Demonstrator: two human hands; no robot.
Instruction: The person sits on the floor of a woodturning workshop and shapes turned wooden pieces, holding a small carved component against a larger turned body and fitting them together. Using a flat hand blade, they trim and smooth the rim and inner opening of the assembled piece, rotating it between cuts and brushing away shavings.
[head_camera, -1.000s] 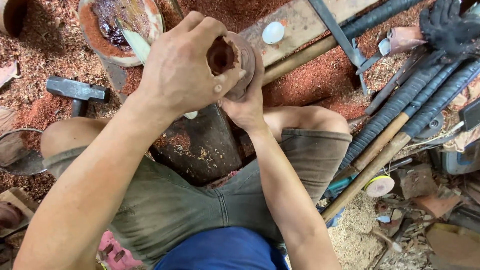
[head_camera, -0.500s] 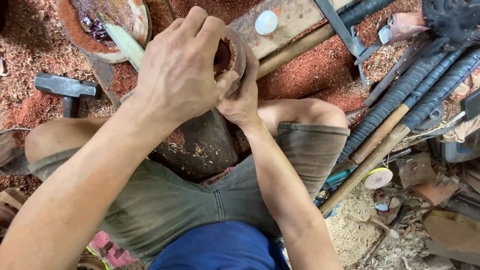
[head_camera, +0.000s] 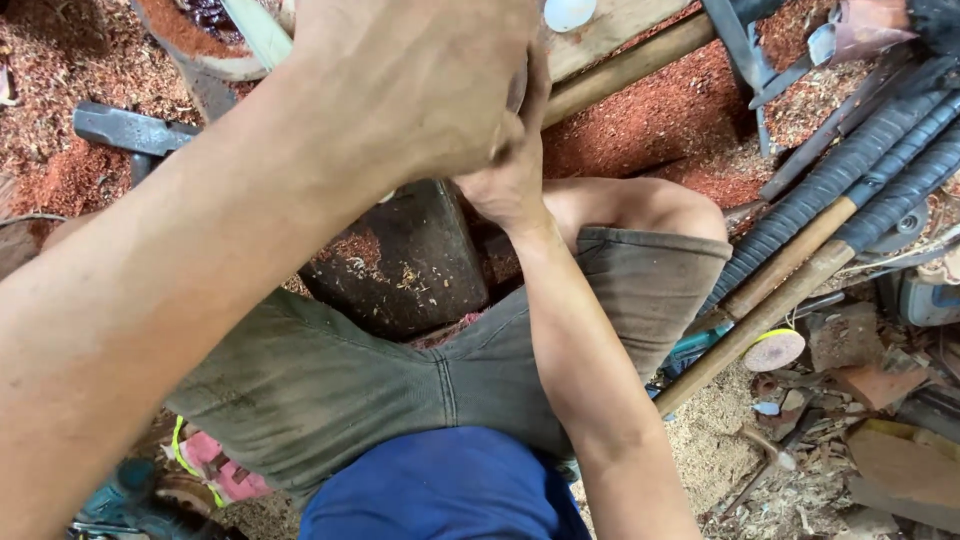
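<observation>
Up top, left hand covering right hand, tools crowding right.

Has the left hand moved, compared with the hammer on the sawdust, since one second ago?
Cannot tell. The left hand looks larger, but the hammer also shifted in the picture, so the head camera moved.

The left hand is raised close to the camera, back of the hand facing up, its fingers curled downward and closed tight, so whatever lies under them is hidden. Its forearm runs long and bare from the lower left corner up to the wrist. The right hand sits just below and partly behind it, touching it, with the wrist bent upward. The right forearm rises from the bottom edge over the bent right knee.
</observation>
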